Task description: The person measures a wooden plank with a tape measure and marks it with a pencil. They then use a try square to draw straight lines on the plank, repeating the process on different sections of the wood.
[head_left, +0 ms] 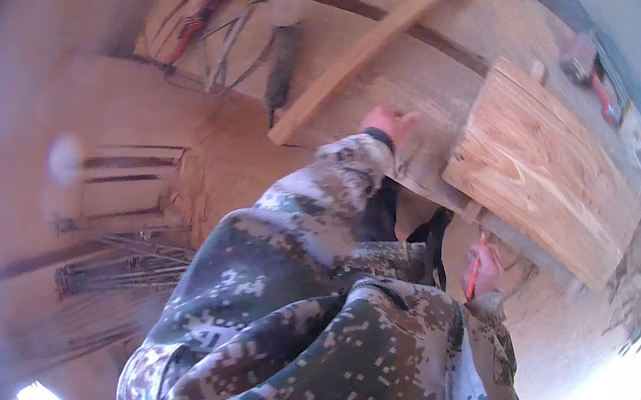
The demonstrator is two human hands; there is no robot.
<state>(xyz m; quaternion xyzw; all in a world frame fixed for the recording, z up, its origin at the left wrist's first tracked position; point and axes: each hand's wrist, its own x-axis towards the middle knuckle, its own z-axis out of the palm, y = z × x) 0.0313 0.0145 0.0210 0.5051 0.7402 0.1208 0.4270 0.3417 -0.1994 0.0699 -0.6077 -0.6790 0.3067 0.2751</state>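
Observation:
My right hand (pixel 484 264) is closed around an orange-red pencil (pixel 472 280), beside the bench's near edge. My left hand (pixel 394 125) rests at the edge of the wooden workbench (pixel 428 110), its fingers partly spread and somewhat blurred, with nothing visible in them. Between and beyond the hands, to the right, a wide board (pixel 545 175) with strong grain lies on the bench. Farther off, past the left hand, a long narrow wooden strip (pixel 387 40) lies slantwise across the bench top. Neither hand touches the strip.
A red tool (pixel 197 19), cables and a dark-handled tool (pixel 284 70) lie at the bench's far left. A tool with a red handle (pixel 603 98) sits beyond the board, at right. Metal racks (pixel 125 271) stand on the floor at left. A long dark gap runs along the bench.

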